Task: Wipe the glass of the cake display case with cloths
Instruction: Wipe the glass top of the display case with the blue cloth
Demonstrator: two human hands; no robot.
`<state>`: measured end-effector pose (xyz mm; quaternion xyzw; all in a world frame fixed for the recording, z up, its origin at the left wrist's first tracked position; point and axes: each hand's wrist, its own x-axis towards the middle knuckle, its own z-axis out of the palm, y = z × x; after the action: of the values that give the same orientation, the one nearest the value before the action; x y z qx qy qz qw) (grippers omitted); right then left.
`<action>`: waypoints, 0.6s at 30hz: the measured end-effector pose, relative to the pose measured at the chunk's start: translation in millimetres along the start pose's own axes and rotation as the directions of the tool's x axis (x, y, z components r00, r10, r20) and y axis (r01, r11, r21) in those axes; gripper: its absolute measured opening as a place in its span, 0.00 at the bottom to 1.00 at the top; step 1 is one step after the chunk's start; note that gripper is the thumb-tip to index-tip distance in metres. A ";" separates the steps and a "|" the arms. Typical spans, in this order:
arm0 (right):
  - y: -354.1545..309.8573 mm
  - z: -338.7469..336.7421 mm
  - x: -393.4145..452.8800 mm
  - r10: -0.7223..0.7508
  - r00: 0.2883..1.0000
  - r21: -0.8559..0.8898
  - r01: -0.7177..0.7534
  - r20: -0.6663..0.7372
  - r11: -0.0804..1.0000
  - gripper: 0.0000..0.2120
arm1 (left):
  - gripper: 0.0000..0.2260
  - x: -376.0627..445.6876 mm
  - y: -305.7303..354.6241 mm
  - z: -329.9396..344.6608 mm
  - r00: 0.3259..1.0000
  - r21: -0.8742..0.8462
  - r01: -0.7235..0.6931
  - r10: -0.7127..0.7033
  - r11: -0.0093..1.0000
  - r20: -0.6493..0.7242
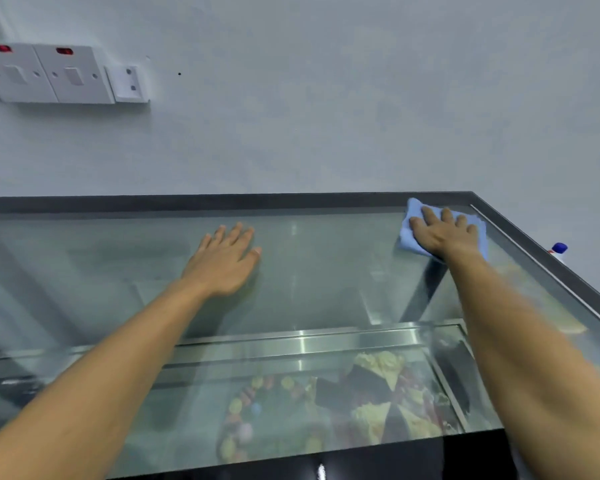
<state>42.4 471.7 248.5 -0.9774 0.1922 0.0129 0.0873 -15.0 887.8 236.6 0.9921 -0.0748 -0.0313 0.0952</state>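
The display case's flat top glass (326, 271) fills the lower half of the view, framed by a dark rim (222, 201). My right hand (442, 233) presses flat on a folded blue cloth (409, 233) at the far right corner of the glass. My left hand (226, 259) lies palm down on the bare glass near the middle, fingers spread, holding nothing. Through the glass I see decorated cakes (368, 403) on a shelf below.
A pale wall rises directly behind the case, with white switch plates (49, 74) at upper left. A bottle with a blue cap (559, 250) stands just past the right rim. A metal rail (291, 344) runs across inside the case.
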 end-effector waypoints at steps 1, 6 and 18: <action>-32.3 3.6 0.4 -0.031 1.000 0.010 0.030 0.008 0.999 0.31 | 0.28 1.0 -0.2 1.2 1.000 -0.001 0.003 -0.003 1.000 -0.001; -216.5 37.1 -56.2 -0.518 0.846 -0.038 0.525 0.125 0.850 0.31 | 0.29 2.6 3.6 1.9 0.999 -0.042 0.045 -0.046 0.998 -0.023; -3.5 -7.2 57.4 -0.233 0.972 -0.043 0.234 0.035 0.971 0.38 | 0.33 1.2 4.3 -1.7 0.999 0.013 0.030 -0.030 0.999 -0.013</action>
<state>96.8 452.2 252.8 -0.9947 0.0743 0.0214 0.0683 -14.3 883.8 239.0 0.9939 -0.0596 -0.0260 0.0889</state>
